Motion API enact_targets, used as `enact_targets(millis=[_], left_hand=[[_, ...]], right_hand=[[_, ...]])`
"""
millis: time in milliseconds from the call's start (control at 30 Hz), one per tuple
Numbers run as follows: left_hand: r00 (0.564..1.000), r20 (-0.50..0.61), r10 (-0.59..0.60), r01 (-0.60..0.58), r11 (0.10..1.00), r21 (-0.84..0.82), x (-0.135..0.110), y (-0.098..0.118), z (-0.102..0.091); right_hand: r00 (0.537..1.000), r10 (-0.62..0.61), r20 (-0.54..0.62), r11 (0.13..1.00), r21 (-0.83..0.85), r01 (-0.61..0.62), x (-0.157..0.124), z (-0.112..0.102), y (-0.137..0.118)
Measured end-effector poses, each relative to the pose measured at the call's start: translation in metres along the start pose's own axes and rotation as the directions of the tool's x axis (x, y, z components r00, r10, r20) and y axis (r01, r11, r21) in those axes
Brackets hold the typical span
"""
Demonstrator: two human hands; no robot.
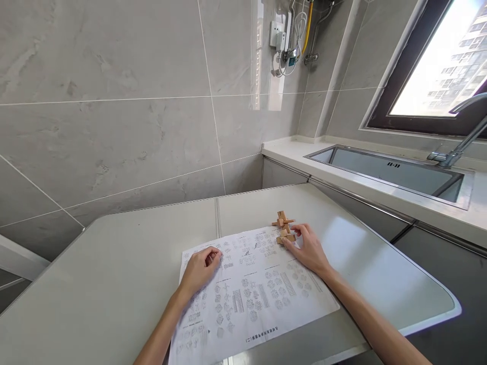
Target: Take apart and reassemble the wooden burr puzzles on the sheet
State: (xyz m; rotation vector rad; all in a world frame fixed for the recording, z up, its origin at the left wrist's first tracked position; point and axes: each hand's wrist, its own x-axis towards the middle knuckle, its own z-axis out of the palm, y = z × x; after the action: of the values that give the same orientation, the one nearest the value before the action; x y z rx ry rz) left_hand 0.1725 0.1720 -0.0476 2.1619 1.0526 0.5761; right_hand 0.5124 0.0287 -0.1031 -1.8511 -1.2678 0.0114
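A large white sheet of paper (262, 324) with printed puzzle diagrams lies on the table. On its left side rests my left hand (201, 267), its fingers loosely curled in and nothing visible in them. My right hand (310, 249) is at the sheet's far right edge, thumb and index finger on a small wooden puzzle piece (283, 239). Right behind that piece sit more interlocking wooden puzzle pieces (281, 219), notched sticks in a loose group, partly crossing each other. My right fingers partly hide where the pieces meet.
The pale table (114, 284) has a seam across it and a rounded right corner. A tiled wall (133, 137) stands behind. To the right is a counter (283, 148) with a sink (380, 165) and a faucet (462, 147) under a window.
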Motion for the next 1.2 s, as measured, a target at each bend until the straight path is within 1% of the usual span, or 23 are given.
enact_targets(millis=[133, 333, 500, 633, 833, 900, 967, 1000, 1100, 1133, 1200], left_hand=[[1.0, -0.007, -0.012, 0.012, 1.0, -0.015, 0.0, -0.001, -0.001], [1.0, 0.022, -0.004, 0.004, 1.0, 0.027, 0.002, -0.004, 0.003], [1.0, 0.023, -0.009, 0.008, 0.997, 0.074, 0.005, -0.002, 0.005], [1.0, 0.024, 0.01, -0.012, 0.995, 0.098, 0.005, 0.004, 0.005], [0.998, 0.047, 0.043, -0.048, 0.992, 0.119, 0.001, 0.01, 0.008], [0.996, 0.068, 0.061, -0.068, 0.992, 0.108, 0.001, 0.013, 0.01], [0.993, 0.089, 0.082, -0.09, 0.992, 0.088, 0.002, 0.02, 0.012], [0.99, 0.102, 0.095, -0.103, 0.992, 0.077, 0.003, 0.024, 0.014], [0.986, 0.123, 0.109, -0.112, 0.994, 0.015, 0.007, 0.04, 0.024], [0.991, 0.095, 0.095, -0.093, 0.995, -0.034, 0.008, 0.045, 0.028], [0.999, 0.026, 0.048, -0.043, 0.985, -0.168, 0.008, 0.051, 0.038]], right_hand=[[0.996, -0.035, 0.084, 0.999, -0.019, 0.037, -0.003, 0.002, -0.004], [0.996, -0.029, 0.079, 0.999, 0.028, 0.027, -0.002, 0.003, -0.006], [0.989, -0.025, 0.143, 0.997, 0.07, 0.016, 0.001, 0.001, -0.011], [0.986, -0.02, 0.166, 0.996, 0.088, 0.006, 0.002, -0.002, -0.016], [0.978, -0.005, 0.209, 0.973, 0.228, -0.044, 0.0, -0.003, -0.024], [0.982, 0.039, 0.184, 0.949, 0.3, -0.094, 0.001, -0.001, -0.027], [0.98, 0.087, 0.178, 0.906, 0.394, -0.152, 0.001, 0.003, -0.033], [0.976, 0.095, 0.196, 0.88, 0.443, -0.174, 0.002, 0.005, -0.037], [0.957, 0.043, 0.287, 0.815, 0.544, -0.2, 0.005, 0.01, -0.056], [0.952, 0.037, 0.303, 0.793, 0.571, -0.212, 0.006, 0.011, -0.064], [0.929, 0.027, 0.37, 0.692, 0.664, -0.284, 0.007, 0.011, -0.081]])
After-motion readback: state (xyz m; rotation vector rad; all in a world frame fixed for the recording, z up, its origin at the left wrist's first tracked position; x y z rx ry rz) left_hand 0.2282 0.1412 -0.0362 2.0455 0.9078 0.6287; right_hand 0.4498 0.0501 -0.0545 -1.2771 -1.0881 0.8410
